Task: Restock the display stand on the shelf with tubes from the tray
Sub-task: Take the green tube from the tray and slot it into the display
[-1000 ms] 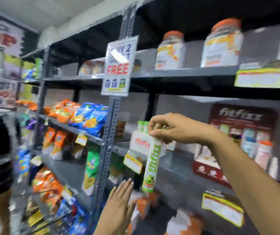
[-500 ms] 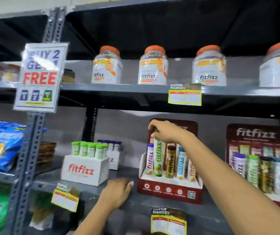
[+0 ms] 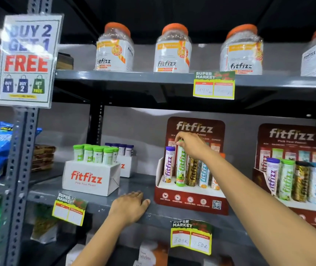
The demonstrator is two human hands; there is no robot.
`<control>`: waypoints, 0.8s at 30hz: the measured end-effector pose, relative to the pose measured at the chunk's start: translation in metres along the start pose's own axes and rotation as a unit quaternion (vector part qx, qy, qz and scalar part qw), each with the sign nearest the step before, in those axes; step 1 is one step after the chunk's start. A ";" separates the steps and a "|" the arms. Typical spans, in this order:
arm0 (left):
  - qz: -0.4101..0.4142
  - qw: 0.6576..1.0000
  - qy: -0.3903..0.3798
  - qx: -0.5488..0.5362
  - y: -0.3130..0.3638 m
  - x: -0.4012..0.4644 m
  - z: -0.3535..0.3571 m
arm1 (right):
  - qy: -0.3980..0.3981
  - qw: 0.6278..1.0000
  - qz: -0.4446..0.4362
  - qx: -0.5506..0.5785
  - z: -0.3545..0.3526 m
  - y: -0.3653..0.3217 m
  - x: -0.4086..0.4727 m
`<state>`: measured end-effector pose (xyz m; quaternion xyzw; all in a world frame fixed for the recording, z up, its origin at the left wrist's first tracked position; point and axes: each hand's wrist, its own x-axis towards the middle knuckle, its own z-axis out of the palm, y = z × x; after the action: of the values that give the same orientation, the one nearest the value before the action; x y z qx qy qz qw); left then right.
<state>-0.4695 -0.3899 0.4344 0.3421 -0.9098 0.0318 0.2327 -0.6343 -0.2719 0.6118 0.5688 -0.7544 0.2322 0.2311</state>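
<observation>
- The right hand [image 3: 192,145] pinched the cap of a green tube [image 3: 181,166], standing upright in the display stand [image 3: 189,200].
- The left hand [image 3: 129,207] lay flat and empty on the shelf [image 3: 99,203], below-left of the stand.
- The tray [image 3: 90,179] stood up-left of that palm.

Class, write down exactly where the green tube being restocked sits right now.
The green tube stands upright in the red display stand on the middle shelf, between the purple-capped tube and the gold tube, with the right hand gripping its cap.
</observation>
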 end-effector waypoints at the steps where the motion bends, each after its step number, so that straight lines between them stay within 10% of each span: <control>1: -0.002 1.000 0.008 0.000 0.001 -0.002 0.000 | 0.003 1.000 0.002 0.005 0.002 0.001 0.002; 8: 0.066 0.975 0.207 -0.035 0.000 -0.032 0.011 | -0.047 0.998 0.035 0.005 0.016 0.010 0.005; 18: 0.053 0.973 0.222 -0.025 0.000 -0.031 0.012 | -0.056 0.998 0.014 -0.004 0.014 0.015 -0.006; 24: 0.007 0.982 0.188 -0.023 0.006 -0.031 0.002 | 0.094 0.995 -0.018 0.010 0.004 0.036 -0.045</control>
<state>-0.4535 -0.3669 0.4196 0.3183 -0.8525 0.0760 0.4075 -0.6579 -0.2316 0.5774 0.5601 -0.7165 0.2879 0.3001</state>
